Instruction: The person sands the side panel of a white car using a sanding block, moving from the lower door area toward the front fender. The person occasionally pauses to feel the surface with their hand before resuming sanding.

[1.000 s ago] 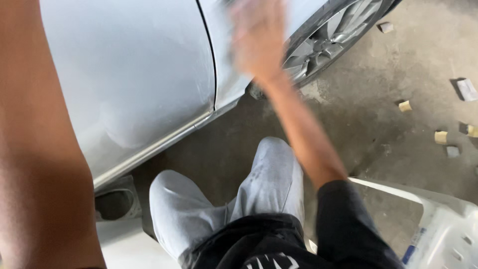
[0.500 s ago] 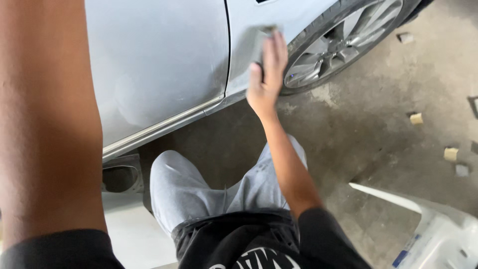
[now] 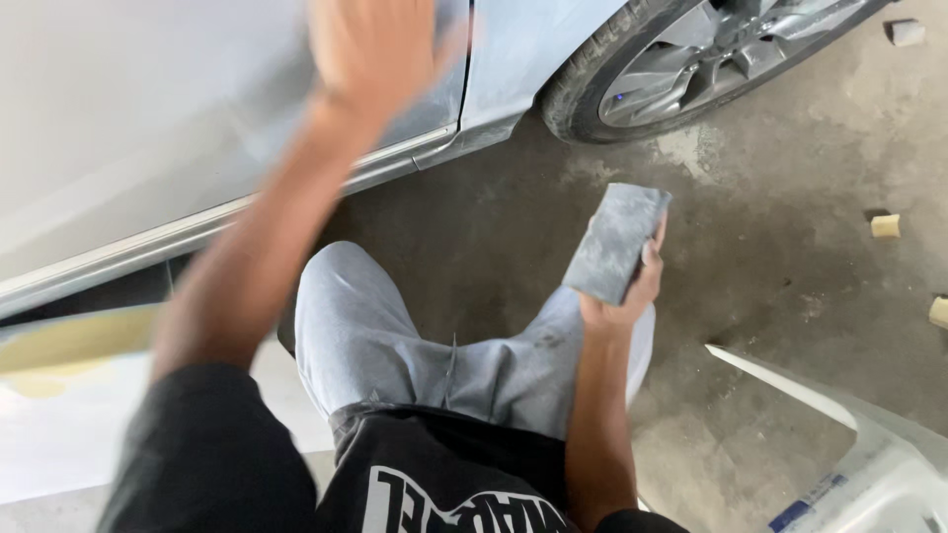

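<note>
Half a second ago the right hand (image 3: 622, 286) pressed the grey sanding block (image 3: 614, 242) to the car panel (image 3: 148, 109) beside the wheel (image 3: 711, 49). Now that hand is down at centre frame, its fingers wrapped round the block's lower end above the knee, and the left hand (image 3: 375, 49), blurred, lies open and flat on the panel at upper centre. Small tan foam pieces (image 3: 886, 226) dot the concrete floor (image 3: 770, 326) at right. A white container (image 3: 869, 484) with a blue label sits lower right.
</note>
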